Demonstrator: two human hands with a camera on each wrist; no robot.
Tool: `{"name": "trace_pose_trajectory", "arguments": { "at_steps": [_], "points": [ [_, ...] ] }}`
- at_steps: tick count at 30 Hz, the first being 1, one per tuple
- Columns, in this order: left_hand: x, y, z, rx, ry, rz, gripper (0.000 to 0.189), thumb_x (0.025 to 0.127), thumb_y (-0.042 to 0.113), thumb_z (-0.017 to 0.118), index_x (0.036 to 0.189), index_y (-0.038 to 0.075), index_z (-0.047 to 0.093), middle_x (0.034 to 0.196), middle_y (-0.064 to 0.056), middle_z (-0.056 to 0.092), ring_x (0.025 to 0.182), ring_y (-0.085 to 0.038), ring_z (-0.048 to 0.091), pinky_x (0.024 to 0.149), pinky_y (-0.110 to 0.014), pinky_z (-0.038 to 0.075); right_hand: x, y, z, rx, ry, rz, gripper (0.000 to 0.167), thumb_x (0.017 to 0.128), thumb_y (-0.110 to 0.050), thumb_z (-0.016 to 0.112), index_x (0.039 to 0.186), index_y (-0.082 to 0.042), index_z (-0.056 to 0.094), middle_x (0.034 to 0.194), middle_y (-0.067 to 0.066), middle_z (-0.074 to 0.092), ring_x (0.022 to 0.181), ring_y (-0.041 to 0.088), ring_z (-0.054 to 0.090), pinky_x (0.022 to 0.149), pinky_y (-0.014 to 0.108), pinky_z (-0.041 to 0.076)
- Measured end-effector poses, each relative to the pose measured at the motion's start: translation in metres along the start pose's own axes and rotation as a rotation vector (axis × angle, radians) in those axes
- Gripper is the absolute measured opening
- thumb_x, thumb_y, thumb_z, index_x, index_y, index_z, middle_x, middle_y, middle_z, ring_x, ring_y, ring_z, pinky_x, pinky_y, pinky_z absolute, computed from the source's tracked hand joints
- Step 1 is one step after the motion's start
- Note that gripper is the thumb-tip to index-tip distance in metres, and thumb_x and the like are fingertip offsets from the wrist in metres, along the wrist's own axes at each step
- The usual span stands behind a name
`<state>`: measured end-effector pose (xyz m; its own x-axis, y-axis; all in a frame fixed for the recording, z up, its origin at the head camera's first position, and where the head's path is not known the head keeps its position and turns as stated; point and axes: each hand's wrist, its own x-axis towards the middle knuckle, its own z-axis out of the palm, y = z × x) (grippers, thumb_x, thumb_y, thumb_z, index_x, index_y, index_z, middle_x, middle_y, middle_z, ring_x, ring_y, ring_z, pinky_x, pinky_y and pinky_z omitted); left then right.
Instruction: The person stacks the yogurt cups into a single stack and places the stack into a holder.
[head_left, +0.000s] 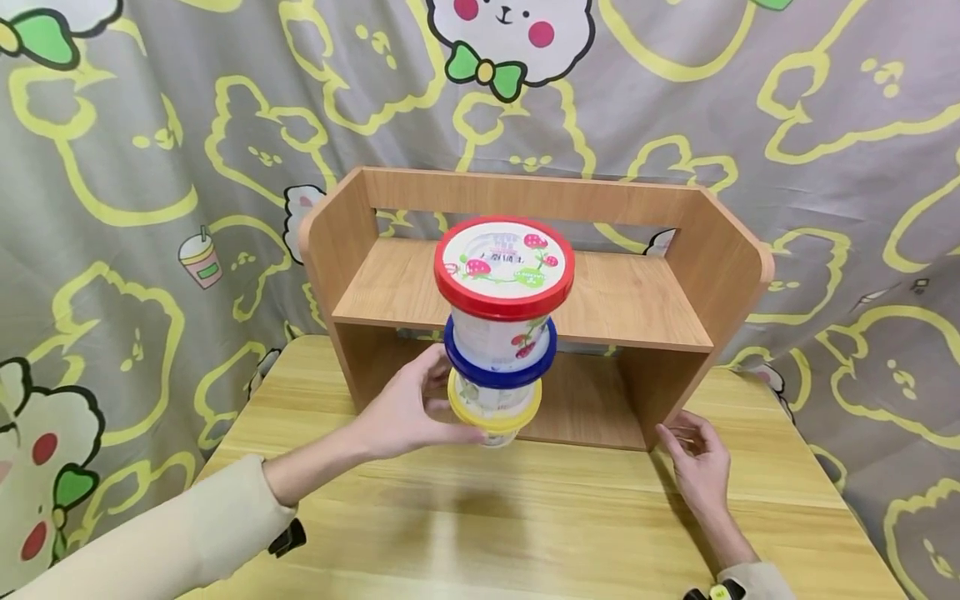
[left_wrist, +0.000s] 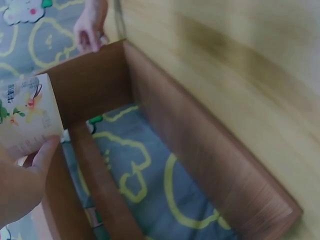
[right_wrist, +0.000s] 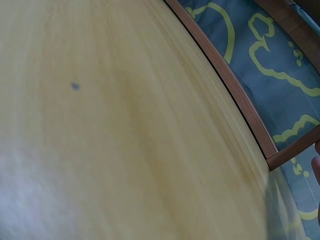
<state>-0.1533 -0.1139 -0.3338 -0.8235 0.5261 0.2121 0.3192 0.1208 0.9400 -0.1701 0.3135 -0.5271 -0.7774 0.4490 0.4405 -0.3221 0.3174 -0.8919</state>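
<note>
Three round tubs with lids are stacked: a red-lidded tub [head_left: 504, 267] on top, a blue-lidded tub [head_left: 501, 354] in the middle and a smaller yellow-lidded tub [head_left: 497, 408] at the bottom. My left hand [head_left: 408, 408] grips the bottom tub from the left and holds the stack up in front of a wooden shelf [head_left: 525, 185]. Part of a white printed tub [left_wrist: 30, 115] shows by that hand in the left wrist view. My right hand [head_left: 697, 462], fingers loosely bent, rests at the lower outer side of the shelf's right panel [head_left: 667, 383].
The shelf has an upper board [head_left: 630, 296] and a lower board [head_left: 581, 408], and stands on a light wooden table [head_left: 375, 517]. A grey curtain [head_left: 225, 125] with cartoon prints hangs behind and at both sides. A small dark mark [right_wrist: 75, 86] shows on the tabletop.
</note>
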Motion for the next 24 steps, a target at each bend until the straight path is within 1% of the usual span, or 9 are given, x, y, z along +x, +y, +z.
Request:
{"name": "trace_pose_trajectory", "arguments": {
  "at_steps": [2,4,8,14,16,21,24],
  "points": [
    [0.006,0.005,-0.004,-0.016,-0.012,0.018,0.084,0.078,0.003,0.091,0.148,0.012,0.046,0.142,-0.014,0.065,0.13,-0.03,0.066,0.102,-0.034,0.063,0.0,0.0,-0.001,-0.001,0.0,0.011,0.032,0.086,0.013,0.077,0.117,0.013,0.067,0.089,-0.025,0.069,0.076,-0.01,0.067,0.069,0.004,0.055],
    [0.012,0.011,-0.009,-0.028,-0.019,0.021,0.084,0.079,0.002,0.091,0.15,0.014,0.046,0.142,-0.014,0.065,0.13,-0.03,0.066,0.1,-0.037,0.064,0.001,0.0,-0.001,0.0,0.0,0.022,0.032,0.086,0.012,0.078,0.117,0.012,0.068,0.088,-0.025,0.07,0.075,-0.009,0.067,0.069,0.005,0.055],
    [0.019,0.023,-0.019,-0.035,-0.036,-0.001,0.086,0.082,0.004,0.089,0.154,0.017,0.044,0.144,-0.014,0.064,0.132,-0.031,0.065,0.099,-0.041,0.065,0.001,-0.001,-0.001,0.001,-0.006,0.034,0.031,0.087,0.011,0.078,0.116,0.012,0.068,0.087,-0.024,0.07,0.075,-0.008,0.068,0.068,0.005,0.056],
    [0.026,0.041,-0.03,-0.004,-0.029,-0.047,0.085,0.084,0.009,0.088,0.155,0.018,0.041,0.145,-0.013,0.064,0.134,-0.03,0.064,0.102,-0.043,0.063,0.001,-0.002,-0.002,0.006,-0.008,0.03,0.031,0.086,0.013,0.077,0.116,0.013,0.067,0.087,-0.023,0.071,0.074,-0.008,0.068,0.068,0.005,0.056],
    [0.029,0.045,-0.032,0.003,-0.022,-0.055,0.083,0.084,0.009,0.088,0.153,0.017,0.041,0.143,-0.013,0.065,0.132,-0.029,0.065,0.102,-0.042,0.063,0.001,-0.002,-0.002,0.005,-0.006,0.026,0.032,0.086,0.013,0.077,0.116,0.013,0.067,0.088,-0.024,0.071,0.074,-0.008,0.068,0.068,0.005,0.056],
    [0.037,0.053,-0.039,0.018,-0.017,-0.05,0.08,0.084,0.008,0.087,0.15,0.015,0.043,0.141,-0.013,0.066,0.13,-0.028,0.067,0.101,-0.041,0.064,0.0,-0.004,-0.001,0.0,-0.003,0.029,0.031,0.087,0.012,0.077,0.116,0.013,0.067,0.088,-0.025,0.07,0.074,-0.009,0.068,0.067,0.005,0.056],
    [0.042,0.056,-0.044,0.028,-0.016,-0.05,0.079,0.084,0.008,0.087,0.151,0.015,0.043,0.141,-0.012,0.067,0.13,-0.028,0.067,0.103,-0.042,0.063,0.001,-0.004,0.0,0.001,-0.002,0.031,0.032,0.087,0.013,0.077,0.116,0.013,0.067,0.088,-0.025,0.069,0.075,-0.009,0.067,0.068,0.005,0.056]
  ]
}}
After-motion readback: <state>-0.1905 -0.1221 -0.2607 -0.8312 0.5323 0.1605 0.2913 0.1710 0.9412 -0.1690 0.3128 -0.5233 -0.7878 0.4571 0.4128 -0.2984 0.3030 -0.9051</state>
